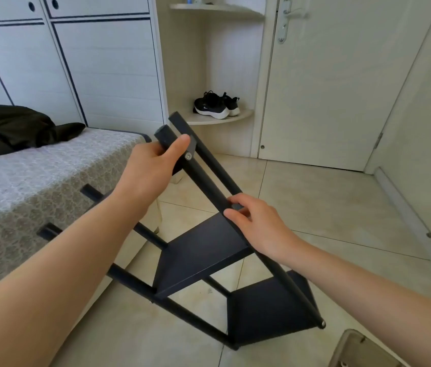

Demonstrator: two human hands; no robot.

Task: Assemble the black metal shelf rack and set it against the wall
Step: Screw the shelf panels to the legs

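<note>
Your left grip [153, 165] & right grip [258, 225] both clamp one post [205, 178] of tilted rack [203, 250]; loosen either & it could drop.

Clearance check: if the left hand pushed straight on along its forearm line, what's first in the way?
The left hand grips the rack's upper post, so that comes first. Past it, probably the corner shelf holding black sneakers; depth is unclear.
</note>
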